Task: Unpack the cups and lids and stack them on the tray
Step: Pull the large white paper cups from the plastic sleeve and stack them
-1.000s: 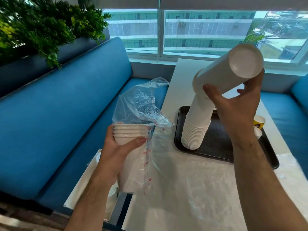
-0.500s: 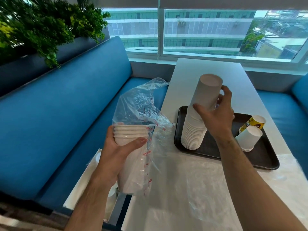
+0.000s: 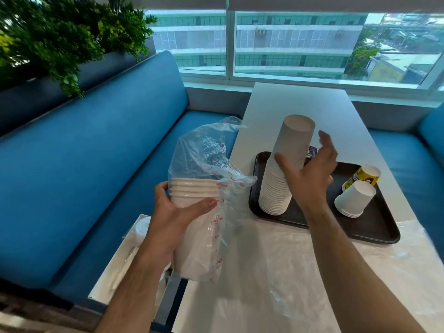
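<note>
A tall stack of upside-down white paper cups point(image 3: 294, 140) stands leaning on the left side of the black tray point(image 3: 374, 234). My right hand point(image 3: 310, 179) is beside the stack's middle with fingers spread; the thumb is at its front and the blurred fingers are behind it. My left hand point(image 3: 173, 219) grips a short stack of white cups point(image 3: 194, 191) through a clear plastic bag point(image 3: 204, 150), held over the table's left edge. A smaller stack of white cups point(image 3: 355, 199) lies tilted on the tray's right side.
A yellow printed cup point(image 3: 362, 176) lies on the tray behind the small stack. Crumpled clear plastic point(image 3: 276, 272) covers the near part of the white table. A white packet point(image 3: 141, 227) sits on the blue bench point(image 3: 96, 176) at the left. A window is behind.
My right hand lowered a raised run of cups onto the tray's stack, making it tall, then loosened its hold and spread its fingers. The left hand and bag stayed put.
</note>
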